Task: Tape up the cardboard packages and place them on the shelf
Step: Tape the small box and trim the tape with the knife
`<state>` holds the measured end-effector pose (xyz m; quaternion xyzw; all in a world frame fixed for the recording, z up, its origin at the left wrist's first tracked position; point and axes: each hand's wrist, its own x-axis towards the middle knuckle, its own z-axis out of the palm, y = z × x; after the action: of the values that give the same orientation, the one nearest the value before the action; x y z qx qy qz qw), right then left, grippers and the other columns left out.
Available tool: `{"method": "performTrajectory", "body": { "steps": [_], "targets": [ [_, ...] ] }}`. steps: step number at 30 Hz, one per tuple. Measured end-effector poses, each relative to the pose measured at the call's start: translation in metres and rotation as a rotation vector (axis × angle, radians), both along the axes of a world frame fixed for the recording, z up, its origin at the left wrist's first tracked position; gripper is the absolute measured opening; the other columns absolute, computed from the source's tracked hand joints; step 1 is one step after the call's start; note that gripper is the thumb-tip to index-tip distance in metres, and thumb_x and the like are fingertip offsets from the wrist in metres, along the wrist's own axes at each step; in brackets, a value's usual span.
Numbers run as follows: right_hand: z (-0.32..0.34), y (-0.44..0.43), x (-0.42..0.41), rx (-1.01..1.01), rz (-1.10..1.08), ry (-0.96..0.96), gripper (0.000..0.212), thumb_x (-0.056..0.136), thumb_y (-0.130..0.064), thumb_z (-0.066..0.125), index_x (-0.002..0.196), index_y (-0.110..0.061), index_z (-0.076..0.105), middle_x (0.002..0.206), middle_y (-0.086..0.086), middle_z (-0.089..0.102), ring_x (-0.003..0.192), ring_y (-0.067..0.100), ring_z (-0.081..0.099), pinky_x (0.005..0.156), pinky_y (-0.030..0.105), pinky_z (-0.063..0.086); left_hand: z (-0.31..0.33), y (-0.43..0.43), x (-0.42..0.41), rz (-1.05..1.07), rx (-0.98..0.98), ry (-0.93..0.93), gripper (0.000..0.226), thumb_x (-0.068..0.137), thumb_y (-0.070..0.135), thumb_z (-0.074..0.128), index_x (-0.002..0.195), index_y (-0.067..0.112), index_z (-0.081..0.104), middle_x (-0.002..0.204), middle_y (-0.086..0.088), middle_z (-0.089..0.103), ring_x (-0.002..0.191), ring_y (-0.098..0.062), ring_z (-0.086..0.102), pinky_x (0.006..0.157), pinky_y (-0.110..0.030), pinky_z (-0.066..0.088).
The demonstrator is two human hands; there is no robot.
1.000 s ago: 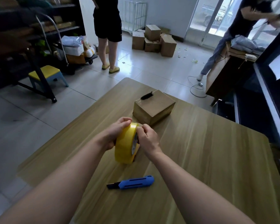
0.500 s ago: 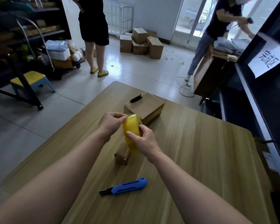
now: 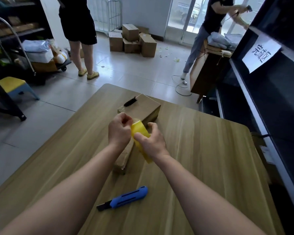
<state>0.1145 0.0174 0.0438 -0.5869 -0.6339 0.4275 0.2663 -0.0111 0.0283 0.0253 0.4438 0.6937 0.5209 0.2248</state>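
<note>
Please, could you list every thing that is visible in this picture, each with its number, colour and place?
tape roll: one, yellow, held above the table
large box: one, brown, far part of the table
small box: one, brown, on the table under the hands, partly hidden
black tool: one, black, on the large box
cutter: one, blue, near part of the table
table: one, light wood, in front
floor boxes: at least four, brown, by the far wall
stool: one, yellow and blue, left floor
shelf: one, dark, right side
standing person: one, black clothes, far left
left hand: grips the tape roll
right hand: grips the tape roll
</note>
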Motion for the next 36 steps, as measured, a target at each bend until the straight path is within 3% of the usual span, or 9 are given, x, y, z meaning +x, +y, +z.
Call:
{"method": "performTrajectory", "body": {
  "steps": [3, 10, 13, 17, 23, 27, 29, 32, 36],
  "targets": [
    [0.003, 0.008, 0.002, -0.064, -0.026, 0.078, 0.070, 0.088, -0.039, 0.065, 0.150, -0.026, 0.035, 0.147, 0.007, 0.045, 0.130, 0.027, 0.046, 0.100, 0.034, 0.041, -0.003, 0.003, 0.006, 0.009, 0.054, -0.077, 0.019, 0.086, -0.001, 0.059, 0.076, 0.015, 0.062, 0.070, 0.004, 0.060, 0.065, -0.007, 0.055, 0.062, -0.020, 0.046],
    [0.012, 0.021, 0.001, -0.227, -0.024, 0.057, 0.054, 0.096, -0.045, 0.054, 0.148, -0.038, 0.039, 0.149, 0.005, 0.042, 0.129, 0.030, 0.045, 0.103, 0.042, 0.040, -0.007, 0.007, 0.010, 0.004, 0.070, -0.505, 0.022, 0.090, 0.000, 0.060, 0.074, 0.015, 0.060, 0.077, -0.006, 0.062, 0.076, -0.021, 0.061, 0.071, -0.036, 0.054],
    [0.021, 0.031, 0.000, -0.337, 0.056, 0.087, 0.045, 0.098, -0.029, 0.053, 0.142, -0.035, 0.046, 0.139, 0.007, 0.049, 0.120, 0.029, 0.048, 0.101, 0.042, 0.042, -0.008, 0.009, 0.006, -0.071, 0.087, -0.569, 0.021, 0.089, -0.001, 0.060, 0.075, 0.014, 0.060, 0.076, -0.008, 0.060, 0.075, -0.022, 0.058, 0.070, -0.034, 0.050],
    [0.024, 0.041, -0.002, -0.326, 0.006, 0.148, 0.026, 0.091, -0.015, 0.058, 0.114, -0.026, 0.064, 0.092, -0.003, 0.059, 0.086, 0.015, 0.053, 0.070, 0.027, 0.045, -0.008, 0.012, -0.004, -0.238, 0.102, -0.688, 0.016, 0.088, -0.003, 0.059, 0.078, 0.009, 0.060, 0.077, -0.009, 0.060, 0.075, -0.022, 0.056, 0.071, -0.032, 0.047],
    [0.013, 0.043, -0.001, -0.267, -0.015, 0.052, 0.035, 0.096, -0.036, 0.059, 0.129, -0.024, 0.060, 0.116, 0.000, 0.058, 0.103, 0.018, 0.052, 0.087, 0.035, 0.043, -0.008, 0.014, -0.014, -0.407, 0.064, -0.844, 0.008, 0.088, 0.003, 0.057, 0.081, 0.006, 0.059, 0.074, -0.004, 0.065, 0.068, -0.013, 0.061, 0.061, -0.022, 0.051],
    [0.000, 0.044, -0.002, -0.157, -0.180, 0.061, 0.027, 0.094, -0.036, 0.062, 0.116, -0.023, 0.071, 0.115, -0.002, 0.066, 0.104, 0.018, 0.056, 0.087, 0.032, 0.046, -0.014, 0.023, -0.022, -0.348, -0.067, -0.561, 0.013, 0.095, 0.011, 0.056, 0.092, 0.009, 0.068, 0.078, 0.004, 0.072, 0.069, -0.005, 0.064, 0.064, -0.019, 0.049],
    [-0.005, 0.046, 0.000, -0.106, -0.215, 0.005, 0.022, 0.093, -0.035, 0.062, 0.109, -0.025, 0.074, 0.113, -0.005, 0.068, 0.101, 0.016, 0.056, 0.088, 0.031, 0.047, -0.028, 0.031, -0.027, -0.316, -0.215, -0.325, 0.027, 0.098, 0.010, 0.051, 0.124, 0.009, 0.061, 0.111, -0.002, 0.068, 0.100, -0.009, 0.063, 0.086, -0.024, 0.049],
    [-0.012, 0.048, 0.007, -0.076, -0.203, -0.069, 0.023, 0.092, -0.036, 0.062, 0.109, -0.026, 0.074, 0.115, -0.005, 0.069, 0.100, 0.015, 0.057, 0.084, 0.028, 0.046, -0.049, 0.038, -0.035, -0.376, -0.494, 0.044, 0.066, 0.092, -0.007, 0.041, 0.151, 0.019, 0.027, 0.151, -0.005, 0.038, 0.138, -0.021, 0.036, 0.109, -0.034, 0.035],
    [-0.024, 0.049, 0.016, -0.115, -0.179, -0.114, 0.028, 0.092, -0.039, 0.062, 0.114, -0.024, 0.071, 0.117, -0.003, 0.068, 0.103, 0.017, 0.059, 0.084, 0.028, 0.046, -0.062, 0.043, -0.035, -0.760, -0.747, 0.588, 0.076, 0.089, -0.005, 0.043, 0.153, 0.028, 0.019, 0.162, 0.002, 0.007, 0.149, -0.017, 0.002, 0.120, -0.049, 0.010]
  ]
}}
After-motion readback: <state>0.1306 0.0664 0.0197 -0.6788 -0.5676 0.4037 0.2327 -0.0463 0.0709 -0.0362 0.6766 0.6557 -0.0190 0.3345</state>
